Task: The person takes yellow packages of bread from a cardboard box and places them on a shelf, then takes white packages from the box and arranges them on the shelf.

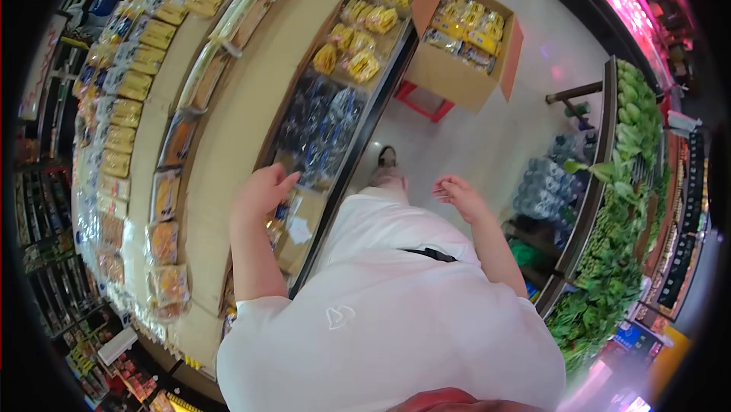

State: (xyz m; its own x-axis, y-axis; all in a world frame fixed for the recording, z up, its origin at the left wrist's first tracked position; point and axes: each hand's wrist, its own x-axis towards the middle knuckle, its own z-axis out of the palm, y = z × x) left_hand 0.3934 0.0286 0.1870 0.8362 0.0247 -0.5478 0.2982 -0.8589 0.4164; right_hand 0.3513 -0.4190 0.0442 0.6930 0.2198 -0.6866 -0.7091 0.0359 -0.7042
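My left hand [270, 188] is over the front of the shelf, beside dark clear-plastic packs [320, 126] on the lower level. Its fingers are loosely bent and somewhat apart, with nothing visible in them. Out over the aisle, my right hand [461, 197] hangs in the air, fingers slightly curled and apart, touching nothing. Below my left hand lie a cardboard piece [308, 210] and a white paper [299, 230]. Yellow bagged packs [362, 65] stand farther along the lower shelf.
An open cardboard box [457, 84] of yellow packs rests on a red stool [423, 102] ahead. Wide brown shelf boards [236, 107] and rows of packaged food [137, 84] are at left. A vegetable stand [609, 221] borders the aisle at right, with bottled drinks [544, 191] beneath.
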